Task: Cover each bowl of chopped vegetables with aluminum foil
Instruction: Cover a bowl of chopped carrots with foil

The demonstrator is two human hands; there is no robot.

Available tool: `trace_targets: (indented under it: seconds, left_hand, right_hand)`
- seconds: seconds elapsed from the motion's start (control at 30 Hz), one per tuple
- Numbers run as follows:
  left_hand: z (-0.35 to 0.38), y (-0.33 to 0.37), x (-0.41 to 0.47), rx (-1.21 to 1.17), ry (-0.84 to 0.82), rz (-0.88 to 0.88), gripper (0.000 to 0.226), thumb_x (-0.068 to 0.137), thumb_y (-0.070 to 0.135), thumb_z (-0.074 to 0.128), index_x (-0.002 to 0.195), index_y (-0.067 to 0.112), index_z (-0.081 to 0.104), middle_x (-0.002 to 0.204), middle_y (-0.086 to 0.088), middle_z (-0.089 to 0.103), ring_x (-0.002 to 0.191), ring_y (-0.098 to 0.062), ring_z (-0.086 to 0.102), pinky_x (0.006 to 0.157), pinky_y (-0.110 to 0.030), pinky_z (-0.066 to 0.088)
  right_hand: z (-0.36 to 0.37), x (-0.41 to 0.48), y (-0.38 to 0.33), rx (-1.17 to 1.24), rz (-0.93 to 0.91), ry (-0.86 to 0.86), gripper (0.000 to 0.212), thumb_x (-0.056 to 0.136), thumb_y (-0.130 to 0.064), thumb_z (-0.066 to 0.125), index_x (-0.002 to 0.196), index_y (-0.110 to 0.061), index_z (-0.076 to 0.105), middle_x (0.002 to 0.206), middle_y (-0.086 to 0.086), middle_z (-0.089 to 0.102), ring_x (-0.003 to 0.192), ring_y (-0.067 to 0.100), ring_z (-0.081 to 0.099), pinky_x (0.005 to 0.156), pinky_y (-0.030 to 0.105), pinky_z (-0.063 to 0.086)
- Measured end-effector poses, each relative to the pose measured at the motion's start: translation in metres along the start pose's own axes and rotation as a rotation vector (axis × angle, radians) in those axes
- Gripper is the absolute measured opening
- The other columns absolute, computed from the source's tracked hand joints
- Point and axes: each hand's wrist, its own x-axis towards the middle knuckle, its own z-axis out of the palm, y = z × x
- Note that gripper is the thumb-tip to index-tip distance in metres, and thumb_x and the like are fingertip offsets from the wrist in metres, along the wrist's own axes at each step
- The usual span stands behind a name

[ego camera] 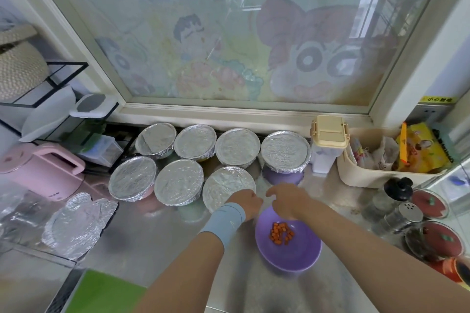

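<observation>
A purple bowl (292, 254) with chopped orange carrot pieces (281, 233) stands uncovered on the steel counter. My left hand (248, 202), with a blue wristband, is curled between this bowl's far rim and the nearest foil-covered bowl (225, 185); its fingers are hidden. My right hand (287, 197) hovers over the purple bowl's far rim with fingers loosely curved and nothing visible in them. Several more foil-covered bowls stand in two rows behind, from the back left one (155, 140) to the back right one (285, 151). A loose crumpled foil sheet (76, 223) lies at the left.
A pink kettle (43, 173) and a black wire rack (50, 99) stand at the left. A beige tub of packets (381, 175), a lidded box (329, 132) and several jars (432, 239) line the right. A green board (101, 292) lies at the front edge.
</observation>
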Motion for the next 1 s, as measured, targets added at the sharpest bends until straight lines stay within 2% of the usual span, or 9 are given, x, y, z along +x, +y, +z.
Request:
trace_targets:
  seconds: [0.13, 0.23, 0.3, 0.5, 0.6, 0.67, 0.73, 0.83, 1.0]
  left_hand:
    - [-0.041, -0.017, -0.009, 0.024, 0.094, 0.028, 0.049, 0.099, 0.05, 0.038, 0.116, 0.012, 0.063, 0.116, -0.01, 0.066, 0.103, -0.028, 0.061, 0.093, -0.038, 0.047]
    - [-0.076, -0.047, -0.017, 0.084, 0.182, 0.023, 0.038, 0.103, 0.029, 0.037, 0.123, 0.008, 0.061, 0.124, -0.012, 0.063, 0.114, -0.029, 0.059, 0.098, -0.04, 0.047]
    - [-0.097, -0.076, -0.023, 0.074, 0.228, -0.028, 0.036, 0.103, 0.025, 0.036, 0.127, 0.008, 0.059, 0.129, -0.012, 0.06, 0.118, -0.03, 0.056, 0.102, -0.04, 0.044]
    - [-0.142, -0.21, -0.037, -0.166, 0.399, -0.229, 0.032, 0.098, 0.03, 0.044, 0.126, 0.019, 0.056, 0.13, -0.006, 0.059, 0.116, -0.028, 0.056, 0.095, -0.032, 0.044]
    - [-0.16, -0.287, -0.046, -0.249, 0.463, -0.301, 0.041, 0.095, 0.027, 0.046, 0.135, 0.02, 0.052, 0.131, -0.004, 0.058, 0.114, -0.025, 0.056, 0.09, -0.03, 0.043]
    - [-0.171, -0.341, -0.046, -0.227, 0.459, -0.352, 0.046, 0.096, 0.031, 0.044, 0.141, 0.021, 0.047, 0.138, -0.002, 0.052, 0.12, -0.025, 0.052, 0.097, -0.033, 0.043]
    - [-0.18, -0.391, -0.046, -0.216, 0.428, -0.399, 0.047, 0.097, 0.034, 0.044, 0.144, 0.024, 0.042, 0.147, -0.004, 0.041, 0.131, -0.027, 0.044, 0.107, -0.037, 0.039]
    - [-0.193, -0.455, -0.038, -0.192, 0.362, -0.428, 0.054, 0.097, 0.036, 0.048, 0.148, 0.026, 0.036, 0.153, -0.005, 0.032, 0.139, -0.03, 0.036, 0.111, -0.043, 0.036]
    - [-0.21, -0.533, -0.004, -0.044, 0.271, -0.417, 0.066, 0.098, 0.036, 0.05, 0.155, 0.026, 0.018, 0.163, -0.002, 0.013, 0.149, -0.029, 0.014, 0.116, -0.046, 0.029]
  right_hand:
    - [-0.015, 0.016, -0.044, 0.077, -0.134, 0.083, 0.037, 0.093, -0.019, 0.04, 0.118, -0.027, 0.066, 0.126, -0.006, 0.061, 0.108, 0.015, 0.059, 0.091, 0.028, 0.047]
    - [-0.02, 0.03, -0.088, 0.097, -0.212, 0.083, 0.036, 0.093, -0.021, 0.039, 0.113, -0.03, 0.068, 0.124, -0.008, 0.063, 0.109, 0.014, 0.059, 0.094, 0.029, 0.048]
    - [-0.021, 0.036, -0.123, 0.165, -0.242, 0.071, 0.033, 0.093, -0.019, 0.041, 0.11, -0.027, 0.068, 0.119, -0.01, 0.062, 0.105, 0.013, 0.058, 0.088, 0.023, 0.044]
    - [0.005, 0.055, -0.249, 0.181, -0.392, -0.03, 0.03, 0.092, -0.012, 0.048, 0.11, -0.016, 0.071, 0.119, -0.002, 0.066, 0.112, 0.018, 0.059, 0.095, 0.025, 0.044]
    - [0.031, 0.07, -0.314, 0.21, -0.424, -0.092, 0.022, 0.087, -0.02, 0.057, 0.096, -0.011, 0.074, 0.096, 0.007, 0.07, 0.088, 0.018, 0.065, 0.075, 0.024, 0.052]
    - [0.053, 0.086, -0.356, 0.224, -0.424, -0.128, 0.019, 0.086, -0.018, 0.057, 0.091, -0.014, 0.075, 0.096, 0.003, 0.072, 0.092, 0.018, 0.067, 0.07, 0.023, 0.051]
    - [0.078, 0.105, -0.396, 0.217, -0.386, -0.188, 0.024, 0.089, -0.015, 0.052, 0.1, -0.01, 0.073, 0.107, 0.008, 0.071, 0.104, 0.024, 0.065, 0.076, 0.028, 0.05]
    - [0.111, 0.131, -0.444, 0.238, -0.298, -0.26, 0.029, 0.094, -0.017, 0.048, 0.115, -0.012, 0.067, 0.117, 0.01, 0.067, 0.112, 0.027, 0.061, 0.082, 0.025, 0.044]
    - [0.148, 0.177, -0.487, 0.222, -0.168, -0.223, 0.047, 0.089, -0.021, 0.053, 0.136, -0.018, 0.052, 0.137, 0.009, 0.055, 0.121, 0.025, 0.054, 0.095, 0.027, 0.044]
